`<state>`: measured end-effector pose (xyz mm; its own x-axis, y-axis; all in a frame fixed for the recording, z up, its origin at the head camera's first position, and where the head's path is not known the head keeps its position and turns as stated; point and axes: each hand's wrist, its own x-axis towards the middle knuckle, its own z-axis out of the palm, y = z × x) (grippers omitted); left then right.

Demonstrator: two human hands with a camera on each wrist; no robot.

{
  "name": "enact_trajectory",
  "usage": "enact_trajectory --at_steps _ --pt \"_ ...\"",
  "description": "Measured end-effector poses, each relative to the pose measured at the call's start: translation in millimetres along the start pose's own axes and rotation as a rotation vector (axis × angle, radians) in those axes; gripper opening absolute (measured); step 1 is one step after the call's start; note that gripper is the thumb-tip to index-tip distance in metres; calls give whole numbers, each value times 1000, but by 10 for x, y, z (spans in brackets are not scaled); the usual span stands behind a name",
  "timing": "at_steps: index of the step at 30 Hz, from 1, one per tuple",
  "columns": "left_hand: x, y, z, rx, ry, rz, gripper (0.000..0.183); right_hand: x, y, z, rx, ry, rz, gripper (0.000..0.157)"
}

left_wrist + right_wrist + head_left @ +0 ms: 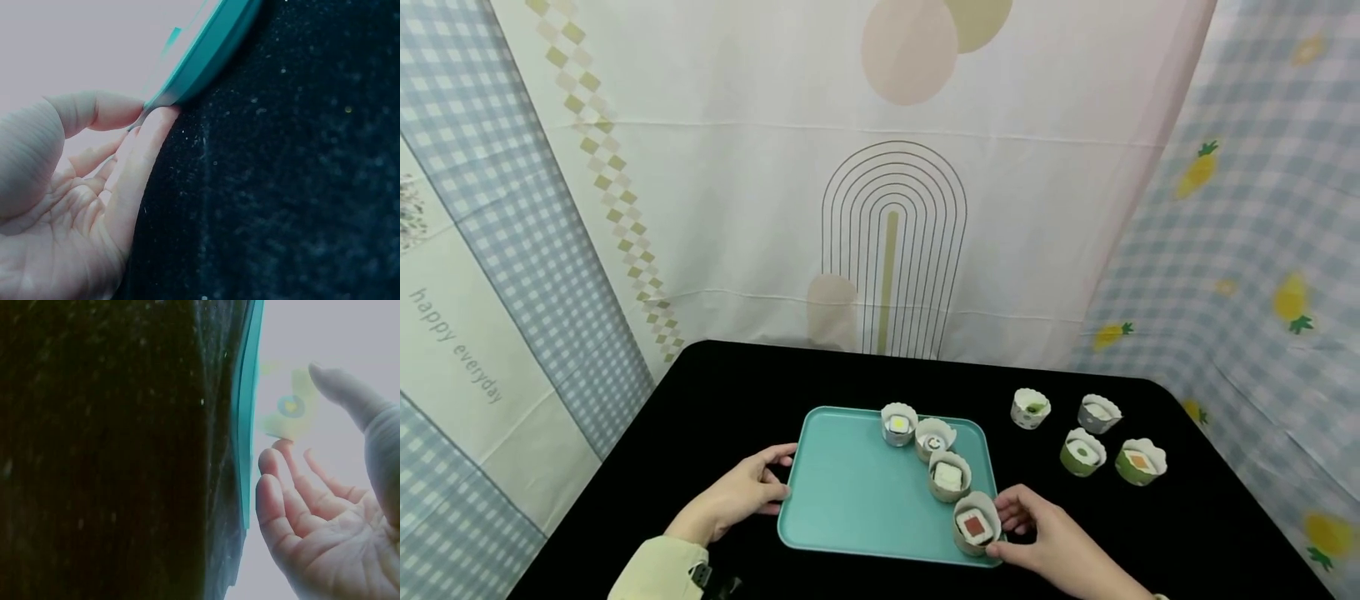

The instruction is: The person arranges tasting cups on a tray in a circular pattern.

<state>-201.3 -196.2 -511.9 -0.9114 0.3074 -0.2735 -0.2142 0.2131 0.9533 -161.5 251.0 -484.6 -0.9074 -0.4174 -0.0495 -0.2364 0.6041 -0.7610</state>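
Note:
A teal rectangular tray (857, 492) lies on the black table, with several paper baking cups along its right side. My left hand (739, 493) pinches the tray's left edge between thumb and fingers, clearly seen in the left wrist view on the teal rim (200, 59). The right hand (1047, 533) is at the tray's front right corner, fingers loosely bent and thumb apart from them. Its thumb tip is close to the nearest cup (988, 510), which holds a white square piece with a red-brown top. In the right wrist view the palm (331, 550) shows beside the teal edge (245, 425).
To the right of the tray, several more paper cups stand on the black table (737, 392), among them a spotted white cup (1027, 417) and a green one (1078, 463). A pale printed curtain (760, 208) hangs behind the table, with blue checked cloth on both sides.

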Motion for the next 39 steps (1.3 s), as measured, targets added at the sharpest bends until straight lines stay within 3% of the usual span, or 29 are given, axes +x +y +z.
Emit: enact_trajectory --at_steps 12,24,33,39 --pt "7 -61 13 -2 0 9 67 203 -135 194 58 -36 -13 38" --pt "-2 -53 13 21 9 18 67 336 -244 339 32 -10 -62 34" --pt "-13 -29 4 29 16 22 66 345 -252 326 38 -21 -62 33" --pt "-2 -19 7 28 14 27 66 297 -199 210 37 9 -44 35"
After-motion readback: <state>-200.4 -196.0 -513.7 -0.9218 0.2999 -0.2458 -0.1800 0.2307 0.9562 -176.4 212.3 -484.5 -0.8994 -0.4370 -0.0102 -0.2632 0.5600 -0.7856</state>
